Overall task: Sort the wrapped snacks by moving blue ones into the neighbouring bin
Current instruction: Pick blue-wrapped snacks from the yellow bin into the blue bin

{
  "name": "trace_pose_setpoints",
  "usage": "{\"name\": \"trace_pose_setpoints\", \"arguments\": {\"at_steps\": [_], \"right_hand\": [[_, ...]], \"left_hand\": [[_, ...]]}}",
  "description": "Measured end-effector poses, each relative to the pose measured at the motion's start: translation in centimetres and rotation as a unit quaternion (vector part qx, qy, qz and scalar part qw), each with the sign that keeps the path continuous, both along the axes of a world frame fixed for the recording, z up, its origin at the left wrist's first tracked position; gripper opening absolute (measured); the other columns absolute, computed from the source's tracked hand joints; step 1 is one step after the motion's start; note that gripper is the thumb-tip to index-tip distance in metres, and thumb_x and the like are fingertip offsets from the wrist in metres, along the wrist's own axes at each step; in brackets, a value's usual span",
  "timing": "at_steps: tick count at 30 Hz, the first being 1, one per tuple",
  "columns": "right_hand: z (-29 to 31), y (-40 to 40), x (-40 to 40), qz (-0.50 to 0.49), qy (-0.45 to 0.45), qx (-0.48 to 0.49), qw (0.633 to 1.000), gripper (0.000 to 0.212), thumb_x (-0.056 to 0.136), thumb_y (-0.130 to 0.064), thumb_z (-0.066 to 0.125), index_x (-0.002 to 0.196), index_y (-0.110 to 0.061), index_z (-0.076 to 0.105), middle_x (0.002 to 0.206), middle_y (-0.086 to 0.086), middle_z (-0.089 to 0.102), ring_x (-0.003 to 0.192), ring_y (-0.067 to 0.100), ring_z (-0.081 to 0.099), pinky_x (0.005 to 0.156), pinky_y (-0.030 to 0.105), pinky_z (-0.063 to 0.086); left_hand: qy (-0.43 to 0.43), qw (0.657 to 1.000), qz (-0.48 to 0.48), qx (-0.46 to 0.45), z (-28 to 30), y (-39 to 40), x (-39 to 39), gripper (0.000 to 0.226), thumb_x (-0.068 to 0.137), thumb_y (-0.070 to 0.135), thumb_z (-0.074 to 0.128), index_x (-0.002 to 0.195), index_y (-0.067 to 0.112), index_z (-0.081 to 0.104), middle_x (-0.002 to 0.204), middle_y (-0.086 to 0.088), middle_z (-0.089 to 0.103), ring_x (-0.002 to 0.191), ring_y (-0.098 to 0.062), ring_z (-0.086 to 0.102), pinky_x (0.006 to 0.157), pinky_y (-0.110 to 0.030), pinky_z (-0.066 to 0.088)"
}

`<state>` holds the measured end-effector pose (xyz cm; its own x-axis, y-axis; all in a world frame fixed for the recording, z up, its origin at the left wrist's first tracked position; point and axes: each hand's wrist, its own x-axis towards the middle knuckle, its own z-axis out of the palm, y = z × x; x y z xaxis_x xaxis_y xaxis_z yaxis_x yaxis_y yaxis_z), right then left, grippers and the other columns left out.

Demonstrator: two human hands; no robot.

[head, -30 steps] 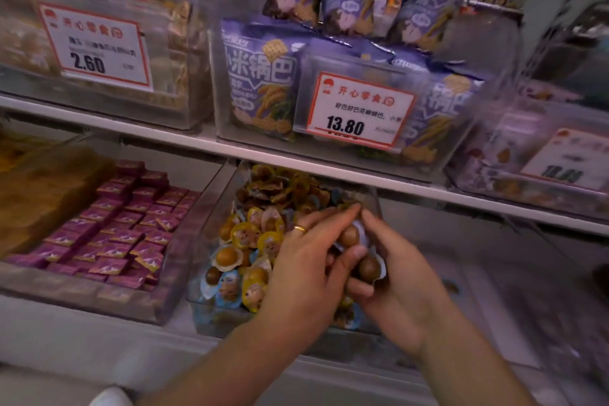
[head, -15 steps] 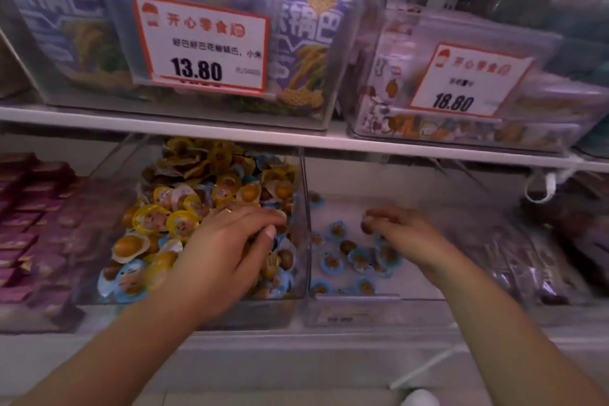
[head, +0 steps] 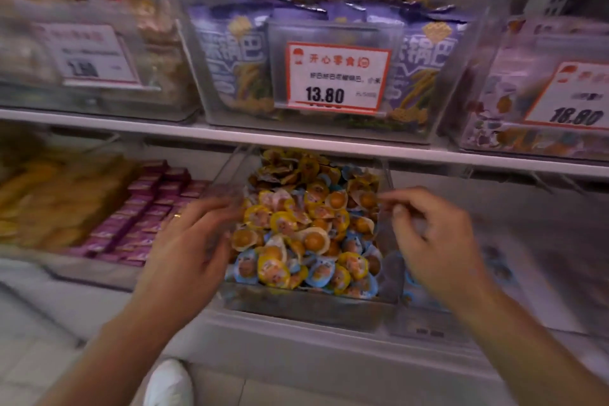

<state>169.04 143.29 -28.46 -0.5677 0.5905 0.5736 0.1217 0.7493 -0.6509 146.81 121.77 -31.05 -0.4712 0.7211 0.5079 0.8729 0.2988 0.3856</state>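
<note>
A clear bin point(head: 306, 303) on the lower shelf holds a heap of round wrapped snacks. Yellow-wrapped ones point(head: 283, 222) lie across the middle and blue-wrapped ones point(head: 321, 273) along the front. My left hand point(head: 188, 247) hovers at the bin's left wall with fingers spread, holding nothing. My right hand point(head: 431, 234) hangs at the bin's right wall with its fingers loosely curled and nothing visible in them. It partly covers the neighbouring bin point(head: 425, 323) to the right, where a few blurred blue snacks point(head: 501, 269) lie on the floor.
A tray of pink boxed sweets point(head: 145, 221) sits left of the snack bin. The upper shelf board point(head: 329, 142) overhangs the bins and carries a bin of purple bags with a 13.80 price tag point(head: 336, 77). A white shoe point(head: 168, 382) shows below.
My right hand has come back from over the neighbouring bin to the mixed bin's right wall. My left hand has slid off the pile to the left wall. The view has swung left.
</note>
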Motion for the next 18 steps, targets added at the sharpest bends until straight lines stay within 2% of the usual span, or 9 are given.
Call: {"name": "trace_pose_setpoints", "arguments": {"at_steps": [3, 6, 8, 9, 11, 14, 16, 18], "right_hand": [[-0.7, -4.9, -3.7, 0.128, -0.118, 0.087, 0.981, 0.030, 0.099, -0.026, 0.046, 0.122, -0.026, 0.066, 0.120, -0.014, 0.061, 0.114, -0.001, 0.053, 0.095, 0.009, 0.038], [-2.7, -8.1, -6.7, 0.218, -0.248, 0.113, 0.937, 0.043, 0.103, -0.042, 0.036, 0.143, -0.034, 0.047, 0.150, -0.018, 0.038, 0.141, 0.002, 0.024, 0.114, 0.013, 0.009], [-3.9, -8.4, -8.1, 0.236, -0.286, 0.140, 0.918, 0.047, 0.103, -0.049, 0.031, 0.147, -0.036, 0.041, 0.155, -0.021, 0.032, 0.147, 0.000, 0.008, 0.116, 0.018, -0.009], [-4.2, -8.0, -8.5, 0.234, -0.292, 0.153, 0.915, 0.047, 0.103, -0.050, 0.029, 0.145, -0.036, 0.045, 0.153, -0.021, 0.035, 0.147, -0.002, 0.007, 0.118, 0.020, -0.012], [-4.3, -6.3, -8.6, 0.212, -0.286, 0.168, 0.919, 0.047, 0.101, -0.052, 0.028, 0.128, -0.033, 0.062, 0.140, -0.021, 0.052, 0.146, -0.003, 0.016, 0.123, 0.029, -0.002], [-3.9, -3.0, -7.3, 0.149, -0.288, 0.195, 0.926, 0.031, 0.097, -0.047, 0.050, 0.094, -0.025, 0.071, 0.118, -0.013, 0.066, 0.141, 0.005, 0.035, 0.119, 0.042, 0.027], [-3.8, -1.8, -6.5, 0.114, -0.290, 0.192, 0.930, 0.019, 0.091, -0.041, 0.065, 0.084, -0.024, 0.072, 0.114, -0.011, 0.069, 0.138, 0.008, 0.041, 0.112, 0.045, 0.038], [-4.0, -1.6, -6.3, 0.101, -0.291, 0.181, 0.934, 0.013, 0.088, -0.037, 0.071, 0.087, -0.024, 0.073, 0.114, -0.009, 0.070, 0.137, 0.013, 0.044, 0.109, 0.048, 0.041]], "left_hand": [[0.058, 0.996, -0.003, -0.070, -0.7, -2.0, -1.0, 0.039, 0.090, 0.034, 0.046, 0.120, 0.025, 0.068, 0.145, -0.005, 0.050, 0.137, -0.032, 0.045, 0.102, -0.054, 0.043], [0.134, 0.985, -0.022, -0.111, -1.3, -2.2, -1.3, 0.035, 0.093, 0.039, 0.046, 0.122, 0.033, 0.066, 0.155, -0.004, 0.040, 0.150, -0.028, 0.023, 0.113, -0.056, 0.032], [0.165, 0.977, -0.014, -0.133, -1.7, -2.2, -1.4, 0.035, 0.095, 0.047, 0.043, 0.120, 0.038, 0.066, 0.158, -0.002, 0.035, 0.152, -0.028, 0.016, 0.114, -0.060, 0.028], [0.169, 0.976, -0.005, -0.140, -1.9, -2.1, -1.5, 0.037, 0.095, 0.052, 0.041, 0.118, 0.039, 0.067, 0.158, -0.002, 0.035, 0.152, -0.029, 0.015, 0.114, -0.061, 0.028], [0.168, 0.974, 0.011, -0.154, -2.0, -2.0, -1.5, 0.045, 0.095, 0.061, 0.035, 0.113, 0.039, 0.070, 0.159, -0.001, 0.034, 0.152, -0.029, 0.014, 0.114, -0.063, 0.026], [0.174, 0.966, 0.046, -0.184, -1.7, -1.2, -1.2, 0.063, 0.091, 0.073, 0.027, 0.106, 0.035, 0.074, 0.160, -0.001, 0.033, 0.152, -0.030, 0.012, 0.117, -0.061, 0.019], [0.160, 0.958, 0.082, -0.225, -1.2, -0.3, -0.7, 0.082, 0.084, 0.082, 0.019, 0.119, 0.029, 0.071, 0.163, -0.003, 0.026, 0.153, -0.030, 0.006, 0.120, -0.060, 0.009], [0.148, 0.947, 0.111, -0.264, -0.8, 0.7, -0.2, 0.101, 0.076, 0.089, 0.008, 0.131, 0.025, 0.064, 0.166, -0.004, 0.013, 0.153, -0.030, -0.005, 0.119, -0.059, -0.001]]}}
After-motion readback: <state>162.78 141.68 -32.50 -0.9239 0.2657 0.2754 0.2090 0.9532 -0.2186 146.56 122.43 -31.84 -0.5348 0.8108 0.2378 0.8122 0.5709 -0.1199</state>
